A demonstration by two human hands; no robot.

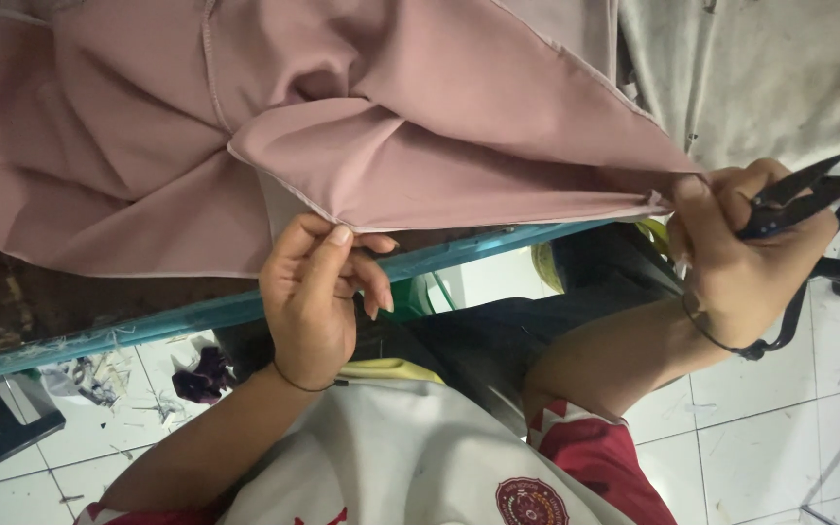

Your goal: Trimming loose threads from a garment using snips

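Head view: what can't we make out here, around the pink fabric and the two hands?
- Pink fabric: runs off the top and left edges of the head view; full shape unknown.
- Left hand: fingertips curl under the hem; the exact grip is hidden.
- Right hand: the thread snips are partly covered by the fingers; the handle cannot be seen.
- Table: mostly buried under fabric.
- Floor scraps: too small to identify.
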